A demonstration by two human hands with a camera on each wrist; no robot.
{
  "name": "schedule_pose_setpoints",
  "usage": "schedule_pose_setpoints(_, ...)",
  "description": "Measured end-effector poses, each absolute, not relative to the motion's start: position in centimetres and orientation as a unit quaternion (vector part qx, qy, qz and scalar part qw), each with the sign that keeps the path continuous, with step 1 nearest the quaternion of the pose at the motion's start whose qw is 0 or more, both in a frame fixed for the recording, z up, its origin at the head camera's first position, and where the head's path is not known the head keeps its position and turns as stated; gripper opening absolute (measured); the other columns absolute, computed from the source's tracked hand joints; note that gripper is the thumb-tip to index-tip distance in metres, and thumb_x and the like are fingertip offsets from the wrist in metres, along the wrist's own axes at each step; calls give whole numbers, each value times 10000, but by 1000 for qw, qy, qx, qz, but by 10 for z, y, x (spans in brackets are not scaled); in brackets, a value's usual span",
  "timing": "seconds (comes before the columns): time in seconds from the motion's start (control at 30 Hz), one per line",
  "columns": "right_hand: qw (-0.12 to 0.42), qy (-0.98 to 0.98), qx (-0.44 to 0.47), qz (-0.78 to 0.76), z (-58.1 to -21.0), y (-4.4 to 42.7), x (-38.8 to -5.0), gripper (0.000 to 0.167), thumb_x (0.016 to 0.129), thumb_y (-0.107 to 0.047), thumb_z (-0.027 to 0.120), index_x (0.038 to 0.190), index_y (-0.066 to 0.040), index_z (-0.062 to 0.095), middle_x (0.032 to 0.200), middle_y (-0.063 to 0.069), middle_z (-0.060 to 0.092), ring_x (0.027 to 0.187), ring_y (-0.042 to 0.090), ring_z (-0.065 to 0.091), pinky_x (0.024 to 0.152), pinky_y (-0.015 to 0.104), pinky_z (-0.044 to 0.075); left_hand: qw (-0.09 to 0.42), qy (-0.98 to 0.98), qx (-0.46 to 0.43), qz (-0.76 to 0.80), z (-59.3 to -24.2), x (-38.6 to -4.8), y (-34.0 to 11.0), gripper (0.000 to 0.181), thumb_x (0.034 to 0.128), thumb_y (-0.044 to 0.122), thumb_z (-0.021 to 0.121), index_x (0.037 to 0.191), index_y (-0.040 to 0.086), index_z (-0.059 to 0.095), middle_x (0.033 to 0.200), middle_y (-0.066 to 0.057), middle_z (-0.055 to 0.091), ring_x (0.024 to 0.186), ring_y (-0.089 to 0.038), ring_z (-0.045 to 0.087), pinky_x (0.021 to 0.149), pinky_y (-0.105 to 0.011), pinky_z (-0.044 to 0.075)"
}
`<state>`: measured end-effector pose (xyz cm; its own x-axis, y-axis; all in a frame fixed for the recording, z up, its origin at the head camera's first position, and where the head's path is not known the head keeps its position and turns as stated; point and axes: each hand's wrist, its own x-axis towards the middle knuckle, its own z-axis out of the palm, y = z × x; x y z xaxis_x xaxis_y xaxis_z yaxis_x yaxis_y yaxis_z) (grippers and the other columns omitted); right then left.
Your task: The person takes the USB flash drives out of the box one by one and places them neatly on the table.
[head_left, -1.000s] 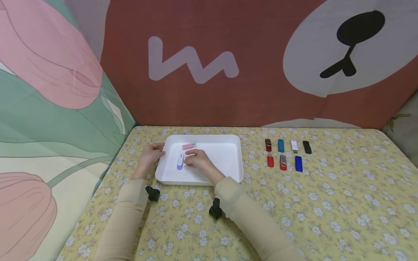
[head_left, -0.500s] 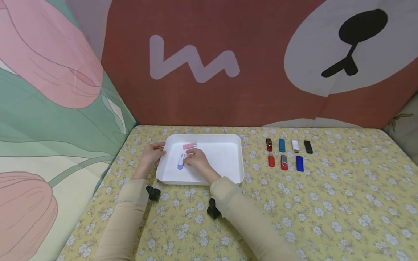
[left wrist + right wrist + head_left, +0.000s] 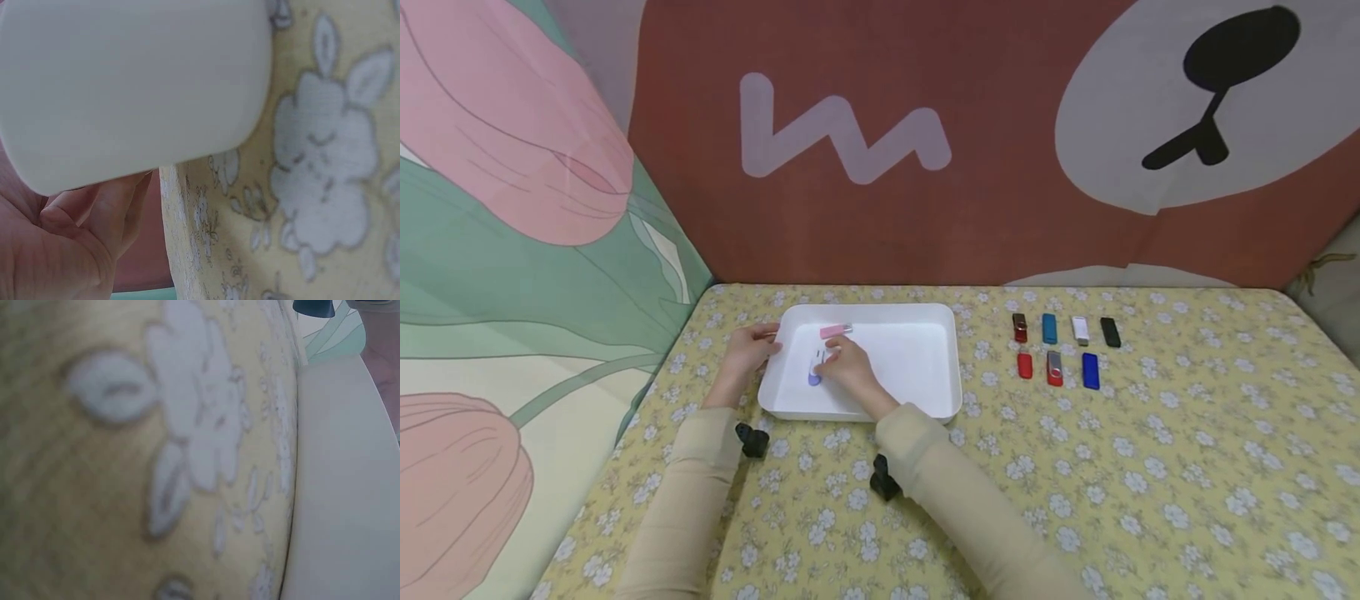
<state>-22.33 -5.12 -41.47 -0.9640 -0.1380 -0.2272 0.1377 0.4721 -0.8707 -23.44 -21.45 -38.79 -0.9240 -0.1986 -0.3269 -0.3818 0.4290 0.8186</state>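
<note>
In the head view a white tray (image 3: 910, 362) stands on the flowered cloth. My left hand (image 3: 747, 360) holds its left rim, and in the left wrist view the fingers (image 3: 119, 212) lie along the outer wall. Inside the tray, my right hand (image 3: 850, 367) has its thumb and fingers at a white and purple USB stick (image 3: 814, 378), seeming to pinch it and partly covering it. A pink USB stick (image 3: 832, 332) with a bright metal end lies just beyond those fingertips. Only a little of the left hand (image 3: 382, 362) shows in the right wrist view.
Right of the tray lie several USB sticks in two rows: dark red (image 3: 1019, 327), teal (image 3: 1048, 328), white (image 3: 1080, 330) and black (image 3: 1110, 332) behind; red (image 3: 1025, 365), red and silver (image 3: 1055, 368) and blue (image 3: 1091, 371) in front. A printed wall cloth (image 3: 880, 225) rises behind.
My right hand has shifted a little left, from beside the white and purple USB stick onto it. The left hand stays at the tray's rim.
</note>
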Motion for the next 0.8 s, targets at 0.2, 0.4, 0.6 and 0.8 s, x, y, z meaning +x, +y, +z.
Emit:
schedule_pose_setpoints(0.2,133,859,-10,-494,-414,-53,-223,510,806,-133,742,1274,-39,562,1004,143,673,816,207,589,774,280,475,92,840,-175,505,-388,-234,-215,443,972,58,475,1414,28,449,1389,-220,486,1242,-319,510,989,-409,468)
schedule_pose_setpoints(0.4,136,863,-18,-485,-414,-53,-222,548,823,-154,739,1322,-48,538,936,112,646,734,147,504,712,246,422,93,842,-173,502,-390,-235,-216,439,973,61,475,1411,29,455,1393,-217,481,1241,-310,504,978,-400,471)
schedule_pose_setpoints(0.6,127,879,-42,-457,-416,-54,-223,598,820,-181,747,1355,-50,516,907,89,631,724,136,483,708,246,407,93,842,-176,502,-389,-234,-215,435,973,60,476,1407,35,462,1388,-211,491,1238,-307,510,987,-403,469)
schedule_pose_setpoints(0.8,117,887,-60,-442,-416,-53,-223,540,806,-178,758,1292,-38,570,914,86,638,724,131,484,693,234,400,91,840,-175,506,-389,-234,-214,436,974,60,477,1409,31,456,1386,-218,494,1237,-322,519,990,-409,472)
